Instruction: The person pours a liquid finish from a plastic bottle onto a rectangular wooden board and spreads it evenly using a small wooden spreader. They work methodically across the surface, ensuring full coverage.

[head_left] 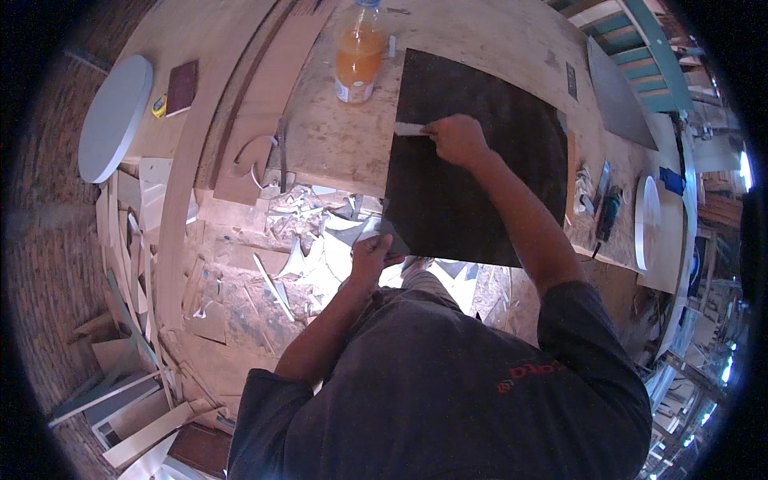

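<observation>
A dark, nearly square panel [464, 200] lies on the worktable, its near edge close to my body. My right hand [460, 142] is over the panel's upper left part, closed round a small tool with a pale, flat end [410, 129]. That end lies against the dark surface near the left edge; its exact kind is unclear. By the panel's near left corner, my left hand [370, 260] is closed on a grey flat piece [390, 238], thumb uppermost. Part of that piece is hidden by my fingers.
A bottle of orange liquid [359, 64] stands beyond the panel. At left are a round white disc [117, 118], a maroon notebook [182, 87] and a tape measure [159, 106]. A green-black power tool [610, 214] lies at right. Offcuts [300, 220] litter the area below.
</observation>
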Available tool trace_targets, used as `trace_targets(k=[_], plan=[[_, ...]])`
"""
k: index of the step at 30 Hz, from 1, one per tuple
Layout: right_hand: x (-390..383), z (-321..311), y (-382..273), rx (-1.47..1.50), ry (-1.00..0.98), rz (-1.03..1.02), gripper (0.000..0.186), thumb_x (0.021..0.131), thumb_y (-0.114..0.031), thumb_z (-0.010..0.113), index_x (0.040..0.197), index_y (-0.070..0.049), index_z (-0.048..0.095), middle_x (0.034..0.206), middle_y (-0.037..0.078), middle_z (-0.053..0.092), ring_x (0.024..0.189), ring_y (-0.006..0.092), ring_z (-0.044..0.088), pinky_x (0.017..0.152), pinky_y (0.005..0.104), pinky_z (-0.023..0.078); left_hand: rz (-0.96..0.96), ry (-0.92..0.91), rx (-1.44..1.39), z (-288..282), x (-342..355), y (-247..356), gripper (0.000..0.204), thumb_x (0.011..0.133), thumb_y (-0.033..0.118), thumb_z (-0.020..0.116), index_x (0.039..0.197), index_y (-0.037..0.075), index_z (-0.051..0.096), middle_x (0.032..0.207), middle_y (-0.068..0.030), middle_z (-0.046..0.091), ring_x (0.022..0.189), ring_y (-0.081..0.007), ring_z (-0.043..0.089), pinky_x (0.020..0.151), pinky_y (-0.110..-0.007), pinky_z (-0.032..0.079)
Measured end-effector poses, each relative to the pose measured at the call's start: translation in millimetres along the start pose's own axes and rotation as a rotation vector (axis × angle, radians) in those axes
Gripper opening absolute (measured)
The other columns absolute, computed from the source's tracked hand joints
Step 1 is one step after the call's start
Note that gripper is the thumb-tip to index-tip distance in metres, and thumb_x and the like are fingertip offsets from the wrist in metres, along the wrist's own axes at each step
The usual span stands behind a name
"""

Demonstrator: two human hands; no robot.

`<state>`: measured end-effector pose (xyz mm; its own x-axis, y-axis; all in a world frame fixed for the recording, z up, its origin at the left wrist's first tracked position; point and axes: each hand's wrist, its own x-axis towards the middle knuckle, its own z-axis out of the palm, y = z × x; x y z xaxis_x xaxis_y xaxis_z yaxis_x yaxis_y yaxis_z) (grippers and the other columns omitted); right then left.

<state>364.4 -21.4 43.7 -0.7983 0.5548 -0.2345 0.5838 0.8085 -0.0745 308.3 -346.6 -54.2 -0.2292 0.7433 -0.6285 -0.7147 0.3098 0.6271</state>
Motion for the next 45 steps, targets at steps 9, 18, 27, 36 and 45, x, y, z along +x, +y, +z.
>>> trace_targets(k=[9, 18, 27, 36, 45], plan=[[-78.7, 29.4, -43.5, 0.048, 0.058, -0.061, 0.033, 0.082, -0.016, 0.066, 0.111, -0.023, 0.08, 0.103, 0.014, 0.078, 0.098, 0.0357, 0.076, 0.087, 0.0523, 0.06, -0.016, -0.035, 0.006, -4.9, 1.8, 0.2, 0.034, 0.108, 0.021, 0.06, 0.115, -0.011, 0.067, 0.107, -0.0167, 0.074, 0.092, -0.0257, 0.076, 0.082, -0.038, 0.067], [-144.7, 22.7, -59.9, 0.005, -0.048, -0.101, 0.04, 0.077, -0.008, 0.073, 0.114, -0.022, 0.08, 0.114, 0.004, 0.079, 0.102, 0.0278, 0.074, 0.087, 0.0429, 0.059, 0.011, -0.053, -0.012, -1.8, -0.8, 5.0, 0.031, 0.108, 0.02, 0.06, 0.112, -0.01, 0.068, 0.105, -0.017, 0.074, 0.091, -0.026, 0.076, 0.082, -0.038, 0.067], [-211.0, 43.0, -58.6, 0.087, 0.03, -0.131, 0.035, 0.077, -0.007, 0.078, 0.11, -0.02, 0.081, 0.115, 0.003, 0.079, 0.106, 0.0257, 0.075, 0.086, 0.04, 0.061, -0.037, -0.028, -0.089, -2.3, 1.5, 1.0, 0.03, 0.107, 0.021, 0.063, 0.107, -0.009, 0.067, 0.099, -0.0173, 0.074, 0.086, -0.026, 0.076, 0.081, -0.039, 0.068], [-255.7, 53.0, -57.3, 0.128, 0.067, -0.057, 0.031, 0.08, -0.009, 0.078, 0.11, -0.02, 0.081, 0.117, 0.003, 0.079, 0.108, 0.0253, 0.075, 0.085, 0.0402, 0.061, -0.045, -0.011, -0.157, -4.4, 6.1, -3.8, 0.023, 0.106, 0.017, 0.063, 0.105, -0.006, 0.067, 0.095, -0.0153, 0.073, 0.082, -0.0265, 0.076, 0.079, -0.042, 0.069], [-286.5, 53.3, -59.1, 0.153, 0.023, 0.053, 0.029, 0.085, -0.009, 0.072, 0.111, -0.018, 0.081, 0.114, 0.004, 0.079, 0.102, 0.0269, 0.075, 0.084, 0.0423, 0.06, -0.075, -0.081, -0.221, -14.8, 14.0, -10.1, 0.023, 0.106, 0.018, 0.063, 0.109, -0.004, 0.068, 0.098, -0.0155, 0.074, 0.084, -0.0284, 0.076, 0.082, -0.044, 0.068]])
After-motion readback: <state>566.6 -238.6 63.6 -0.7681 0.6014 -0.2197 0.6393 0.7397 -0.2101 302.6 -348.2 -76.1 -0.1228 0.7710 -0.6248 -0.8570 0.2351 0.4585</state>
